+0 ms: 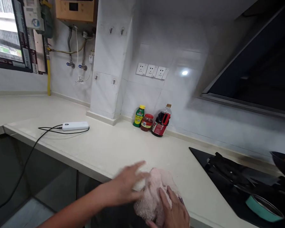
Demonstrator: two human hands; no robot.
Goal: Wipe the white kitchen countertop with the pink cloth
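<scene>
A crumpled, pale pink cloth (154,190) lies bunched at the counter's front edge, with its lower part hanging toward me. My right hand (174,207) presses on its right side, fingers bent over the folds and thumb low beneath, gripping it. To the left, my left hand (128,182) is blurred by motion. Its fingers are spread and hold nothing, and the fingertips reach close to the cloth's left edge; whether they touch it I cannot tell. Small dark crumbs or specks dot the countertop (104,148) just beyond the cloth.
Against the wall stand a green bottle (138,116), a red-lidded jar (146,123) and a large dark sauce bottle (161,122). A white power bank (75,126) with a black cable lies left. At right, a black gas hob (218,177) carries a teal-sided round container (263,207).
</scene>
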